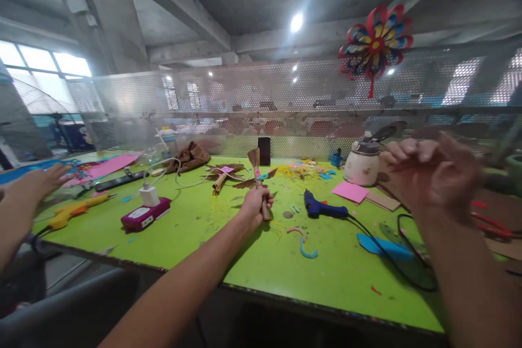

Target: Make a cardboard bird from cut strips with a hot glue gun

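Observation:
Near the middle of the green table (277,272), my left hand (256,204) is wrapped round a brown cardboard figure (253,160) with pleated wings and a small green piece at its middle. My right hand (432,174) is raised at the right, slightly blurred, fingers bent and apart, with nothing seen in it. Below and left of it lies a blue glue gun (324,207). A similar brown winged figure (222,178) with a pink patch lies left of the held one. Curled pink and blue strips (308,250) lie in front.
Another person's hand (44,179) reaches in at the left, above a yellow glue gun (79,209). A purple power strip (145,215), a white jar (362,163), pink paper (349,192) and red scissors (491,225) are around. A black cable loops at the right.

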Demonstrator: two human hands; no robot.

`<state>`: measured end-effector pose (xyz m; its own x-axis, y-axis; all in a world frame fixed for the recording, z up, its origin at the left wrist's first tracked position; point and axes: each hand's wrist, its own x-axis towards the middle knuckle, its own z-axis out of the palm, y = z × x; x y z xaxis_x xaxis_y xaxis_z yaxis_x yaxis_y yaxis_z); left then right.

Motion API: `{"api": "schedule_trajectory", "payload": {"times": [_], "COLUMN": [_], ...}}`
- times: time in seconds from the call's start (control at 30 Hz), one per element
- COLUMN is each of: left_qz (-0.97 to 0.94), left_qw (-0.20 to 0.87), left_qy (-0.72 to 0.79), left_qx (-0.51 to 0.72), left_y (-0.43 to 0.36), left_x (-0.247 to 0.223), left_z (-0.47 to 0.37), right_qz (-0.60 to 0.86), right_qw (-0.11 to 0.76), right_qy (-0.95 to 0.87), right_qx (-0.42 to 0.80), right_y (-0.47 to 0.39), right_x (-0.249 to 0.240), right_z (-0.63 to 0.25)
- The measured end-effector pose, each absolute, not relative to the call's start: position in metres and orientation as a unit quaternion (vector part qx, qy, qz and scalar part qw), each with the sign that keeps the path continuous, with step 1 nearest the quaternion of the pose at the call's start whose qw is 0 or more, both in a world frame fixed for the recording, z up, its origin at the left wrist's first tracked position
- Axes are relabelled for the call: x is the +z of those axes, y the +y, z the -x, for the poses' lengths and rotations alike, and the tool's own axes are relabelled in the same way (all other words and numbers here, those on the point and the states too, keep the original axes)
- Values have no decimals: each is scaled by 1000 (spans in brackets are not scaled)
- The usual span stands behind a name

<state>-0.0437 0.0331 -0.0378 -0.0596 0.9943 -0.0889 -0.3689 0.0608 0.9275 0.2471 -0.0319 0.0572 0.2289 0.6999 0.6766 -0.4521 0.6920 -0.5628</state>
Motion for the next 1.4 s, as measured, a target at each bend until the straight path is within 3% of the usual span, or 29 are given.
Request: {"api": "schedule_trajectory", "payload": {"times": [0.13,0.3,0.57,0.7,0.97,1.27,1.4], "left_qz": [-378,-408,-425,-431,-436,-423,-429], "left_qw": [572,571,573,573,587,578,579], "left_qy": [427,414,427,426,397,405,412], "left_qx": [590,579,556,552,554,568,557], "left_y": [30,29,29,27,25,25,24], "left_x": [-36,-36,-34,-32,-31,-27,-27], "left_z": [43,42,39,37,36,35,35], "right_qz": [271,464,525,537,576,485,458], "right_qw": [814,632,352,272,81,-34,-38], "right_qy": [-447,-584,-775,-793,-810,-871,-881], "right_qx": [254,211,-23,-89,-72,70,109], "right_y": [4,17,15,14,23,5,-2], "right_x": [40,10,-22,-27,-10,7,0], "right_z": [-241,-204,-161,-149,-128,-140,-141]}}
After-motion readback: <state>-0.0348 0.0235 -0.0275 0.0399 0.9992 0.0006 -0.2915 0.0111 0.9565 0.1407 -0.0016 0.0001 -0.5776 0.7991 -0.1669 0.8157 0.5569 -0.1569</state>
